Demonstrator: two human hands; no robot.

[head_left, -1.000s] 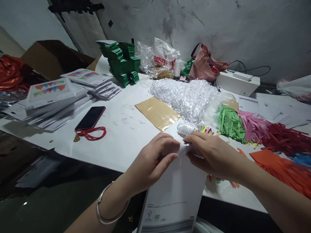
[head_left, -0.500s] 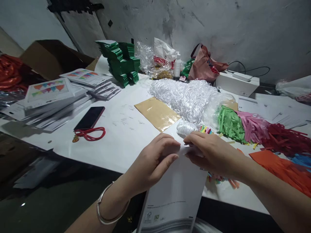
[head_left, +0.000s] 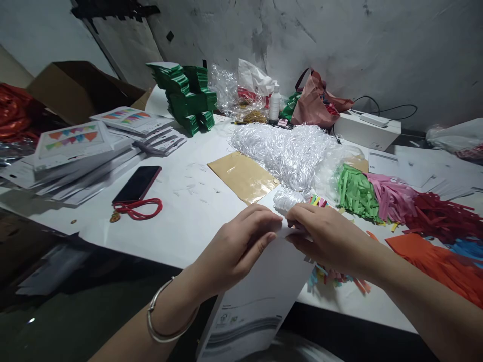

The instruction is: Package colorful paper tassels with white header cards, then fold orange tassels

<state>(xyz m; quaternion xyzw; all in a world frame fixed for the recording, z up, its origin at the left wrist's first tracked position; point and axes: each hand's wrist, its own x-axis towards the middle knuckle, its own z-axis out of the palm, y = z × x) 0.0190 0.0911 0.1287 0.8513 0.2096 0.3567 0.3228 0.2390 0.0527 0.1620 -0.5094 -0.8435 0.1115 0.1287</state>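
Observation:
A white printed package (head_left: 256, 296) hangs down past the table's near edge, with small logos and grey curved bands at its lower end. My left hand (head_left: 241, 241), with a silver bangle on the wrist, pinches its top edge between thumb and fingers. Close beside it, my right hand (head_left: 320, 231) is closed on the same edge at the right. The fingertips partly hide the folded top. Just beyond the hands are a bundle of white string (head_left: 287, 199), some colourful strips (head_left: 318, 201) and a brown envelope (head_left: 241, 176).
On the left lie a phone (head_left: 136, 184) with a red cord (head_left: 141, 208) and stacked printed packages (head_left: 71, 143). Green cut-paper stacks (head_left: 188, 98) stand behind. A heap of white strands (head_left: 283, 151) fills the middle; green (head_left: 357, 193), pink and orange tassels (head_left: 433, 261) lie right.
The package's lower end has swung left and slightly up. Both hands stay at its top edge, and the left fingertips have moved slightly nearer to the right hand.

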